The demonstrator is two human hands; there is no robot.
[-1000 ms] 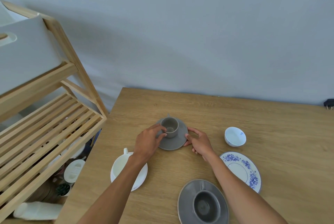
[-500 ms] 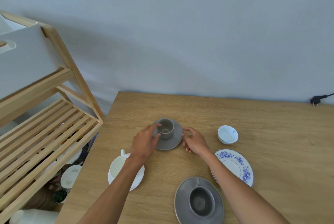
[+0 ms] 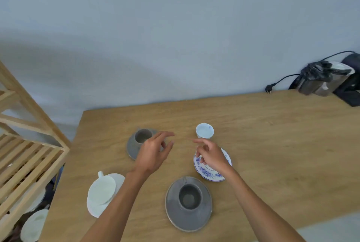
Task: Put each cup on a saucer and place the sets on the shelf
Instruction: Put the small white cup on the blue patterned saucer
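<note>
Blue-patterned saucer (image 3: 209,173) — half-hidden under right hand (image 3: 211,156)

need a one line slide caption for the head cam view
Both empty hands, left and right, hover over the table, the blue-patterned cup not yet on its saucer.

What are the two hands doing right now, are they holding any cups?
Left hand: open, holding nothing, beside the small gray cup.
Right hand: open, holding nothing, above the blue-flowered saucer.
</note>
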